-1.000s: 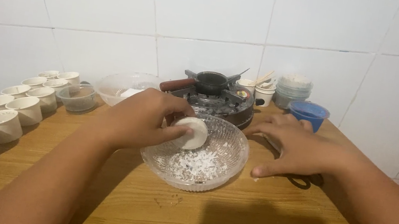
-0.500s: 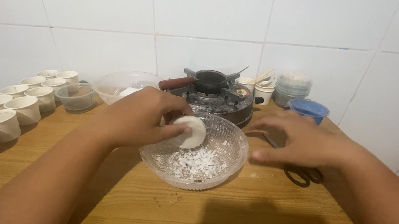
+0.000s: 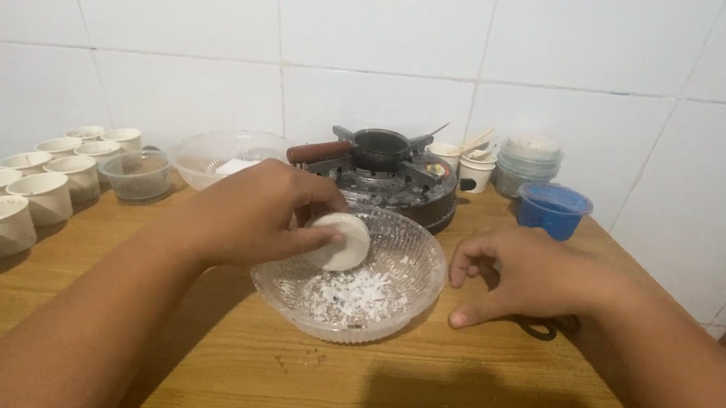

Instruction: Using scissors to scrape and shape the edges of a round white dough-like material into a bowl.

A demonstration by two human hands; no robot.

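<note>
Over the near side of the clear glass bowl (image 3: 415, 269), the left hand (image 3: 252, 211) pinches 1 round white disc (image 3: 342, 241) between thumb and fingers, closed around its left edge; the disc is tilted above the bowl's left half. Below it, a heap of white shavings (image 3: 351, 294) lies on the bowl's bottom. The right hand (image 3: 520, 274) holds nothing: its fingers are loosely curled and spread, fingertips down on the wooden table (image 3: 469, 393) just beside the bowl's right rim. Part of 1 pair of dark scissors (image 3: 546, 329) shows under that hand.

Behind the bowl stands 1 small stove (image 3: 399, 190) with 1 small dark pan (image 3: 376, 148) on it, its reddish handle pointing left. To its right are 2 small white cups (image 3: 475, 171) with sticks in them, 1 stack of clear containers (image 3: 527, 161) and 1 blue tub (image 3: 552, 208). To the left sit 1 large clear bowl (image 3: 222, 154) and 1 smaller clear bowl (image 3: 135, 175). Along the table's left edge run 2 rows of white cups (image 3: 1, 222); about 13 are visible, the nearest cut off by the frame.
</note>
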